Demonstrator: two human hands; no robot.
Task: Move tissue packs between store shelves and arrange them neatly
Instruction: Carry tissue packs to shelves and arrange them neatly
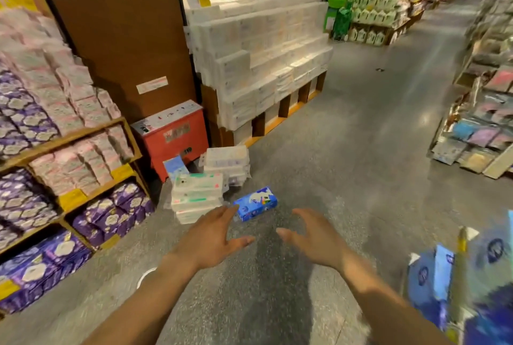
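1. Since the blue tissue pack (255, 204) lies on the floor (347, 150) just beyond your hands, your coming move is a reach forward and down, as I judge it.
2. Its long axis runs across you, left to right, with the right end turned a little farther away.
3. Your left hand (213, 236) is the nearer one. The tips of its fingers (229, 212) meet the pack's left end in the view, but I cannot tell whether they touch it.
4. Your right hand (313, 236) hovers near and to the right of the pack, clearly apart from its right end.
5. Both hands have their fingers spread wide and gently curved, palms facing each other, holding nothing. The gap between them looks about right to take the pack by its two short ends.
6. Counted: one loose blue pack on the floor and two hands over it.
7. To the left and farther off there are two stacks of white packs, the near stack (197, 196) and the far stack (226, 164). The packs in each are too blurred to count.
8. One pale blue pack (175, 167) stands upright behind the near stack, in front of one red box (172, 136).
9. The wooden shelves (83, 133) on the left hold pink and purple packs, too many and too blurred to number.
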